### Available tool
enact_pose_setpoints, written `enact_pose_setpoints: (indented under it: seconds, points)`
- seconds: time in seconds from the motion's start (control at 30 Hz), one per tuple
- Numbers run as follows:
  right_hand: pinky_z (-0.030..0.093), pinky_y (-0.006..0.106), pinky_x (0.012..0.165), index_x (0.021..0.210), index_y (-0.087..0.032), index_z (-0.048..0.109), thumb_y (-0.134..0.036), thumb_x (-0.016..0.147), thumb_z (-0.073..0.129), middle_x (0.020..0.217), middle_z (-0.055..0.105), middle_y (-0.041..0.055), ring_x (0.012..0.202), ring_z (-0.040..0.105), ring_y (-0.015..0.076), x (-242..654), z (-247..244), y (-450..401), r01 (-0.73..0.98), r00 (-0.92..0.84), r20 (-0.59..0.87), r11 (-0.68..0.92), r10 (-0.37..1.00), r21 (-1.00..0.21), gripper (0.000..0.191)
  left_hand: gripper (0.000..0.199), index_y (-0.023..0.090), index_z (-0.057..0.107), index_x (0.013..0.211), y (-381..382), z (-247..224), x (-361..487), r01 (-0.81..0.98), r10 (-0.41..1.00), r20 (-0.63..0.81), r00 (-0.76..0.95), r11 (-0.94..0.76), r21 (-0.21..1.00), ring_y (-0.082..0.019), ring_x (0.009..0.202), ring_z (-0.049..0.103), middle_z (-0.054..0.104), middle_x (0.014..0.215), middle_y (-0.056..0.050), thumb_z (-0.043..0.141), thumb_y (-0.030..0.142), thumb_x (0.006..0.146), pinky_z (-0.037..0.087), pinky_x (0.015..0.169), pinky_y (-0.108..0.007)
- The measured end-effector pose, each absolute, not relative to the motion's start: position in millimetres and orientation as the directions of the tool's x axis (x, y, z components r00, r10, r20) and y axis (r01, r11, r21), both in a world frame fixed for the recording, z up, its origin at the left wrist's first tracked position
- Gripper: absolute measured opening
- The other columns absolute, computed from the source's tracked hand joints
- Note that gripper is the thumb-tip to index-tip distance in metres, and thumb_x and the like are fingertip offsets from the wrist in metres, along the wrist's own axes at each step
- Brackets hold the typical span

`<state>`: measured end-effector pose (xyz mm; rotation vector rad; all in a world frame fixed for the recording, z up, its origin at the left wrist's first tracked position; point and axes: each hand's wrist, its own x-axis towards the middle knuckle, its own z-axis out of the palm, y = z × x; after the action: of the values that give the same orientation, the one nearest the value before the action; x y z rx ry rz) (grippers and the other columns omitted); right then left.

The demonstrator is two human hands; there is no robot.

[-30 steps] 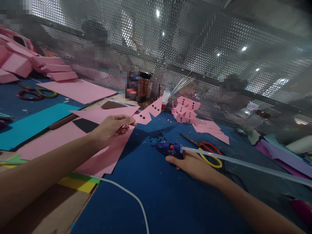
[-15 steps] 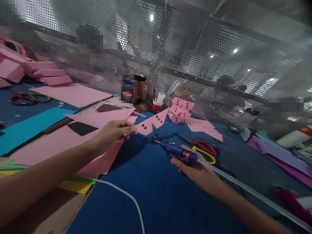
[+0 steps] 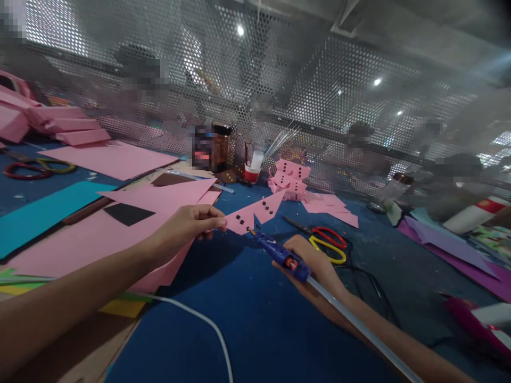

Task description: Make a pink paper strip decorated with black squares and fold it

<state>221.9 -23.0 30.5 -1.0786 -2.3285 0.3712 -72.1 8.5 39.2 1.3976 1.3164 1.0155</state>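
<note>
Between the fingertips of my left hand [image 3: 199, 223] is the left end of a notched pink paper piece [image 3: 269, 208] bearing several small black squares. My right hand [image 3: 315, 266] is wrapped round a blue glue gun [image 3: 279, 252], with a long clear glue stick [image 3: 355, 319] coming out of its back. The gun's tip is at the lower edge of the pink piece, near the notch; a small black bit shows by the tip. Behind stand folded pink pieces with black squares [image 3: 293, 173].
Red-and-yellow scissors [image 3: 329, 244] lie right of the glue gun, beside dark cables. Pink sheets [image 3: 112, 159] and a teal sheet [image 3: 51, 213] lie left. A red-and-white cup [image 3: 251, 173] and a jar [image 3: 221, 146] stand behind. Purple sheets [image 3: 459, 250] and a magenta glue gun [image 3: 475, 324] are right.
The glue gun has moved left, its tip now at the pink piece's lower edge. My right hand's fingers have shifted round the gun. The view has shifted slightly.
</note>
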Motion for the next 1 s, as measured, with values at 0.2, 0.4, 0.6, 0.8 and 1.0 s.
enact_pose_setpoints:
  seconds: [0.2,0.4,0.6,0.8,1.0]
  points:
    - [0.044,0.024,0.066,0.094,-0.022,0.057,-0.01,0.075,0.062,0.092,0.06,0.0019,0.078,0.062,0.0163,222.6,24.8,-20.7,0.624,-0.553,0.39,0.676,0.737,-0.392,0.023,0.033,0.018,0.069,0.08,7.2,39.7,-70.2,0.246,0.997,-0.05,0.067,0.032,0.969,-0.011,0.058,0.052,0.07,0.077,-0.002,0.076,0.047,0.067,0.034,0.051,-0.022]
    - [0.046,0.024,0.067,0.094,-0.023,0.056,-0.014,0.081,0.063,0.093,0.06,0.0024,0.077,0.062,0.0163,222.2,23.8,-20.0,0.622,-0.557,0.406,0.688,0.724,-0.373,0.017,0.035,0.017,0.068,0.08,5.4,41.4,-68.4,0.25,0.997,-0.038,0.071,0.019,0.968,-0.011,0.057,0.052,0.07,0.078,-0.003,0.075,0.05,0.068,0.033,0.049,-0.022]
    - [0.045,0.024,0.067,0.096,-0.023,0.056,-0.016,0.084,0.063,0.093,0.059,0.0024,0.079,0.062,0.0162,222.6,22.7,-18.2,0.634,-0.574,0.393,0.693,0.719,-0.343,0.015,0.036,0.018,0.069,0.079,6.2,39.3,-68.3,0.255,0.998,-0.032,0.063,0.015,0.967,-0.011,0.057,0.052,0.07,0.077,-0.003,0.074,0.052,0.067,0.033,0.048,-0.022]
    - [0.046,0.025,0.07,0.098,-0.022,0.056,-0.017,0.084,0.061,0.098,0.059,0.0036,0.083,0.062,0.0172,223.8,19.9,-17.1,0.645,-0.578,0.367,0.684,0.729,-0.342,0.015,0.036,0.018,0.069,0.079,6.2,39.1,-68.0,0.264,0.997,-0.037,0.067,0.018,0.964,-0.011,0.057,0.052,0.07,0.077,-0.003,0.074,0.052,0.068,0.033,0.048,-0.022]
    - [0.046,0.025,0.07,0.097,-0.022,0.057,-0.016,0.085,0.057,0.097,0.058,0.0038,0.082,0.061,0.0172,223.5,21.3,-19.5,0.645,-0.569,0.368,0.677,0.736,-0.356,0.014,0.035,0.018,0.069,0.079,5.8,39.9,-67.4,0.267,0.996,-0.045,0.071,0.024,0.964,-0.01,0.056,0.052,0.07,0.076,-0.002,0.075,0.05,0.068,0.033,0.049,-0.022]
